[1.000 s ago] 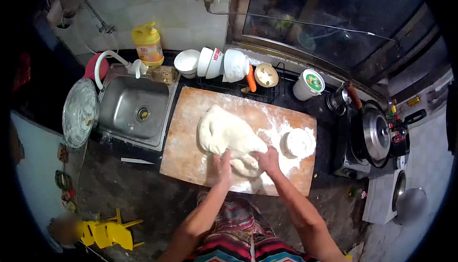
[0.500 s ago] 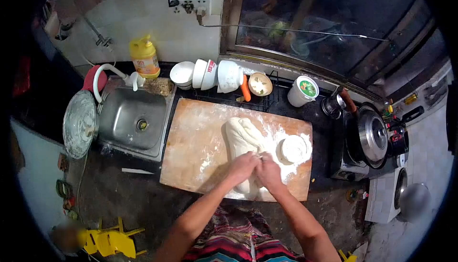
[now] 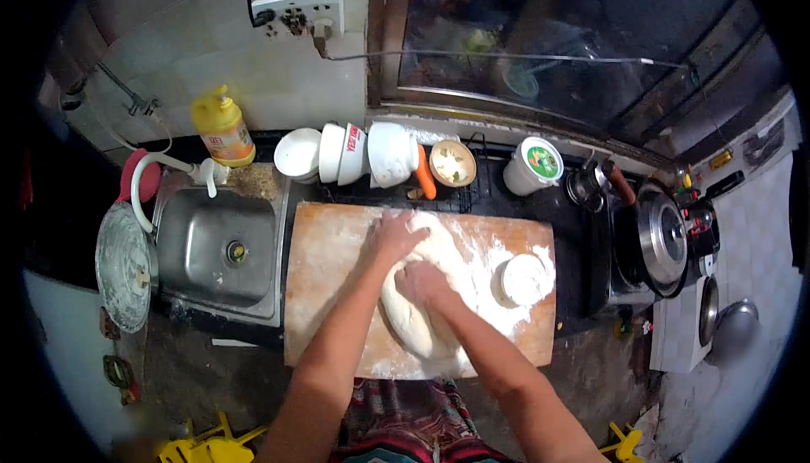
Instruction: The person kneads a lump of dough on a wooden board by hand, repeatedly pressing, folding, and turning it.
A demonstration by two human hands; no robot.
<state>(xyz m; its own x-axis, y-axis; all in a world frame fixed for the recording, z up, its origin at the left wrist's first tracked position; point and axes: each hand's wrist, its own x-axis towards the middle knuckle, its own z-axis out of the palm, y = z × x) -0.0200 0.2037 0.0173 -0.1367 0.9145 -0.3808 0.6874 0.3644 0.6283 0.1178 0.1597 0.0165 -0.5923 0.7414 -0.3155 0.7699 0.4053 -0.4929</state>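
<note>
A long, thick slab of pale dough lies on a floured wooden board. My left hand is at the dough's far left end, its fingers curled over the edge. Nearer the middle, my right hand presses into the dough with bent fingers, which are partly hidden by the hand itself. To the right on the board, in a patch of loose flour, stands a small round container of flour.
Left of the board is a steel sink with a floured basin beside it. Behind the board are white bowls, a carrot, a small bowl and a white tub. A lidded pan sits on the stove at right.
My hands have moved away from the board's near side, up along the dough, and separated, left hand ahead of right. The dough has shifted and looks wider. The camera view has shifted as well.
</note>
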